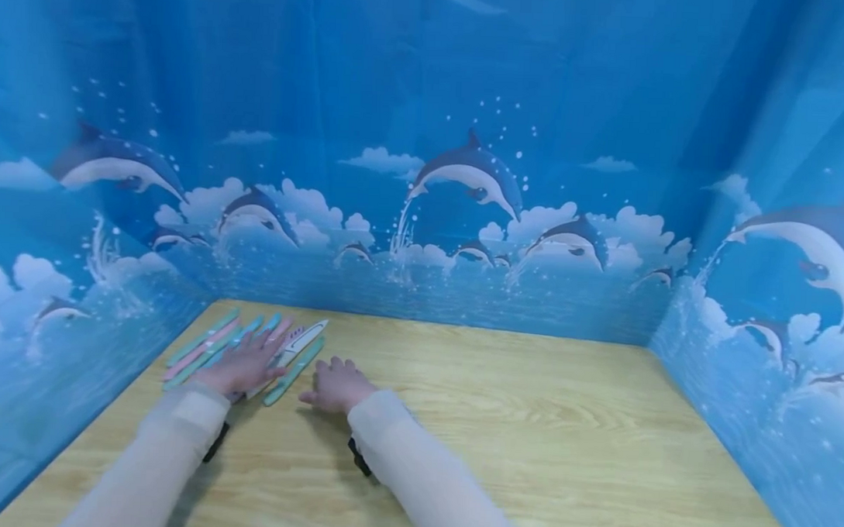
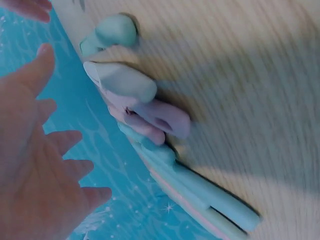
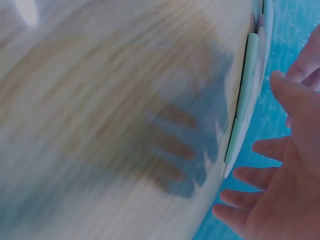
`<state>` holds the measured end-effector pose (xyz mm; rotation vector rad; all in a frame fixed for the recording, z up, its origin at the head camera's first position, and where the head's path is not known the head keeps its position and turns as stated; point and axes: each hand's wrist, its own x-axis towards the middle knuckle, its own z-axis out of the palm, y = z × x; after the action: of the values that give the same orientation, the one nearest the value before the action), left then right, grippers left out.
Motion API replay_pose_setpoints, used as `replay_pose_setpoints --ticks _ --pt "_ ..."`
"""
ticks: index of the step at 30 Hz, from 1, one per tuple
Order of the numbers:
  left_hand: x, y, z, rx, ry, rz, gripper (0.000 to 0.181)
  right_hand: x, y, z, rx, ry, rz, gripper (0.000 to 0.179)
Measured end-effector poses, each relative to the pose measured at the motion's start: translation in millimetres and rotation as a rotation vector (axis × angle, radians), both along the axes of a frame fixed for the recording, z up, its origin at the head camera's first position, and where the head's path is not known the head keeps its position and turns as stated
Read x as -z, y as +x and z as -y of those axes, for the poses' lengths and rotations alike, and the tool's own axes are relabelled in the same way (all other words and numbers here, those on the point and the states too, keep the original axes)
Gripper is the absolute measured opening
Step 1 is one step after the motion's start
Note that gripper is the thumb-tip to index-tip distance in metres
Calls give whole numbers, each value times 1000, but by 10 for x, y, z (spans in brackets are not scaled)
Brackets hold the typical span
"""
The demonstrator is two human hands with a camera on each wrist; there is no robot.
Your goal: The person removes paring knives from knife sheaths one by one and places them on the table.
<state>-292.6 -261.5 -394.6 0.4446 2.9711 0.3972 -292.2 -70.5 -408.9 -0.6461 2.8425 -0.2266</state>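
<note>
Several slim utensils with pastel handles lie side by side at the table's left, in green, pink and blue. Among them a knife shows a white blade. My left hand is spread palm down above the middle of the row, fingers apart, hiding part of it. In the left wrist view, handle ends show below that hand: a green handle, a white handle and a lilac handle. My right hand hovers just right of the green utensil at the row's right end, its fingers loosely extended and holding nothing.
The wood-grain table stretches away to the right. A blue dolphin-print curtain encloses it at the back and both sides. Dark straps are at the wrists.
</note>
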Motion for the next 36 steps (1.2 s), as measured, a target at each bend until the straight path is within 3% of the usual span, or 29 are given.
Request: replay_pose_setpoints --ticks 6,13,18,23,30,36 --pt "-44 10 47 -38 -28 33 83 28 -8 152 58 -3 16 68" --pt "27 -10 108 -49 -27 57 80 66 25 332 114 24 -19 70" --pt "53 31 147 -48 -33 79 73 146 -3 442 157 53 -72 71" --pt "75 93 182 -67 -71 51 70 171 -42 537 197 42 -92 70" --pt "125 94 204 -40 -59 21 65 162 -88 663 278 91 -105 73" --pt "135 39 221 3 -53 30 58 259 -180 710 302 154 -129 76"
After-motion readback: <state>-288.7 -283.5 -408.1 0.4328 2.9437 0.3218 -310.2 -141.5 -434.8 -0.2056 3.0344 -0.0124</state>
